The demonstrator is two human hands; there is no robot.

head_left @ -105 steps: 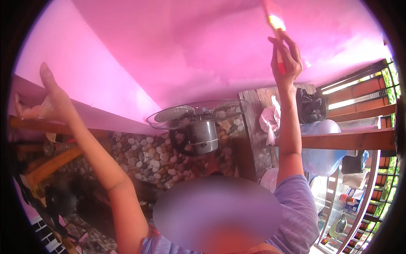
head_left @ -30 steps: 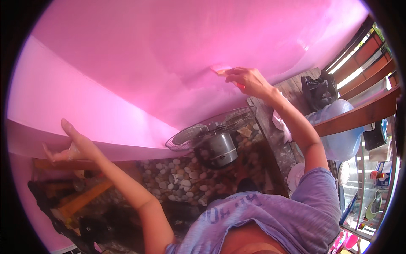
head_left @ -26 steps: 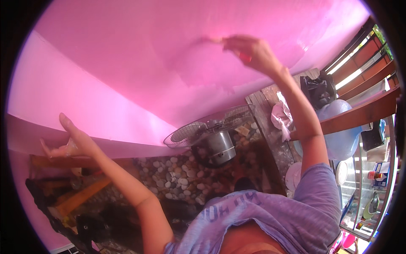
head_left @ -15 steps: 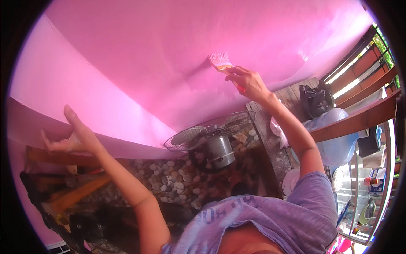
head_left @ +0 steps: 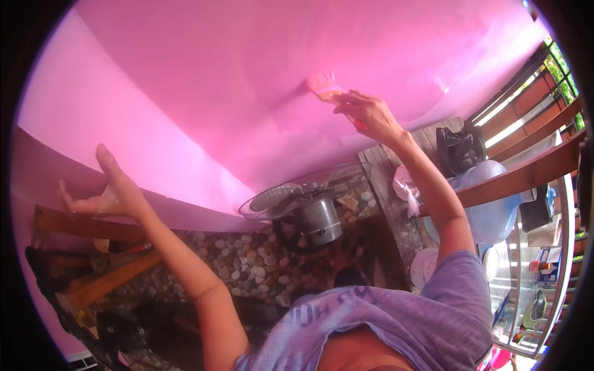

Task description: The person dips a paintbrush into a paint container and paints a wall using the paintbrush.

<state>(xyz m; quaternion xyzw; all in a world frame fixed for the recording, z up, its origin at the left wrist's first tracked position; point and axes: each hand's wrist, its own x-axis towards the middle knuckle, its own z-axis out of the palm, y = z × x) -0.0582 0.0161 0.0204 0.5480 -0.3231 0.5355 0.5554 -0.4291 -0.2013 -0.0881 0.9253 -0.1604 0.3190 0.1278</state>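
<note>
The right hand's fingers (head_left: 357,99) are clamped on the handle of a flat paintbrush (head_left: 324,85), the thumb and fingertips pinching it near the bristle end while its red tail shows by the palm. The brush is up against the pink wall (head_left: 247,80), its bristles separated into comb-like clumps and coated pink; whether the tips press on the wall or stand slightly off it cannot be told. The left hand (head_left: 120,191) is well apart to the left, its fingers loosely curled and spread from the raised thumb, gripping nothing that shows, with pale smears across the palm. Behind it, the lighter pink side wall (head_left: 117,123) ends in a lower edge, and rough brown wooden beams (head_left: 90,226) lie below. The painted wall is smooth and glossy in places, with uneven patches of deeper and lighter pink. Beneath the brush stands a fan (head_left: 269,201) with a round wire cage and a dark grey cylindrical housing, above a floor of rounded pebbles (head_left: 247,260) in white, grey and tan. Beside it, a weathered plank surface (head_left: 396,232) carries a crumpled whitish cloth or bag (head_left: 405,185) and a shiny black plastic bag (head_left: 461,149), near a translucent blue bottle (head_left: 498,221).
</note>
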